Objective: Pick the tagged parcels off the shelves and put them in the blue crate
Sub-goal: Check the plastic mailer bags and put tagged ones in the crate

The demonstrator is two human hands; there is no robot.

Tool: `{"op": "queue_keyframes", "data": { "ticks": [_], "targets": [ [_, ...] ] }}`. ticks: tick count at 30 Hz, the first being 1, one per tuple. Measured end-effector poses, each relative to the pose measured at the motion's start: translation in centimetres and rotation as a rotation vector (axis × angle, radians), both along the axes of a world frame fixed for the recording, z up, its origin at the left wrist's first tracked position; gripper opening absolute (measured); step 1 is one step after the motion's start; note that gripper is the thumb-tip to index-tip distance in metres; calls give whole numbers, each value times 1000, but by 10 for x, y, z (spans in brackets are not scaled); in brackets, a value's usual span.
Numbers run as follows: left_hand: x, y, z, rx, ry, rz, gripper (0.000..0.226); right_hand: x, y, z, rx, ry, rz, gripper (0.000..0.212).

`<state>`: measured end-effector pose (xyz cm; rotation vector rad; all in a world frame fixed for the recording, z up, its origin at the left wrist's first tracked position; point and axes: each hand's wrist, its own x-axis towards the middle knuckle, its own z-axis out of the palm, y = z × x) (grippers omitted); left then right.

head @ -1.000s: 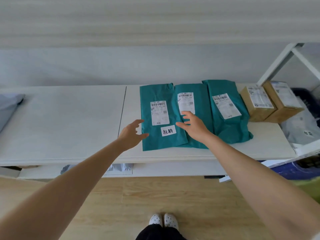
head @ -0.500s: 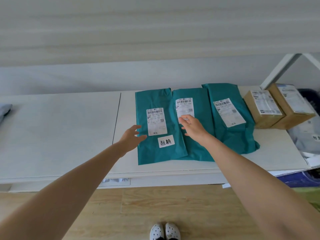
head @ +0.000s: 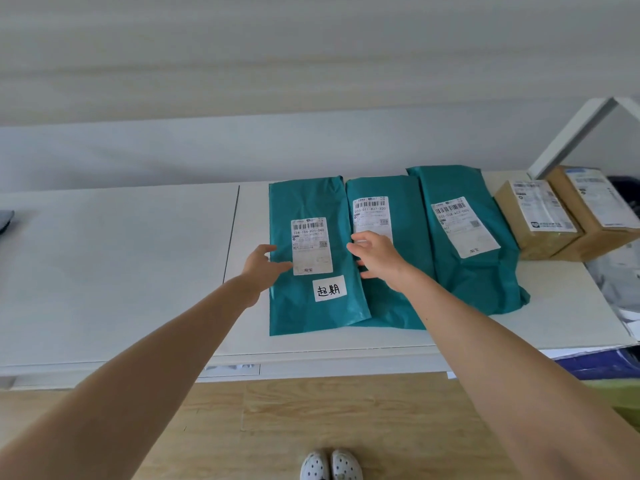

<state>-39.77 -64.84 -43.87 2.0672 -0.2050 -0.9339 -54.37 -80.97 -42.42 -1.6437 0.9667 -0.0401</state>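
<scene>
Three teal mailer bags lie side by side on the white shelf [head: 121,271]. The left teal bag [head: 304,306] carries a shipping label and a white handwritten tag [head: 329,289]. My left hand [head: 261,266] is at this bag's left edge, fingers spread and touching it. My right hand [head: 375,254] lies over the seam between the tagged bag and the middle teal bag [head: 398,209], fingers relaxed, covering part of the middle bag's label. The right teal bag [head: 467,271] lies untouched. A blue crate [head: 602,363] shows partly under the shelf at the right.
Two brown cardboard boxes [head: 540,220] with labels stand at the shelf's right end beside a white frame post [head: 571,136]. A grey bag [head: 5,220] peeks in at the far left. Wooden floor and my shoes [head: 330,465] are below.
Both hands have moved farther onto the shelf and closer to the tagged bag's two edges. The camera has tilted up, so the shelf sits lower in view.
</scene>
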Motion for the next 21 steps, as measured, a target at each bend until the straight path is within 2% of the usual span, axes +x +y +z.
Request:
{"op": "queue_keyframes", "data": {
  "ticks": [9,15,21],
  "targets": [
    [14,-1,-6,25,131,102,67,6,9,-9,-33,11,15,44],
    [20,-3,-11,29,124,102,52,17,12,-12,60,-4,15,49],
    [33,1,-16,35,67,163,41,31,15,-14,-26,51,53,59]
  ]
}}
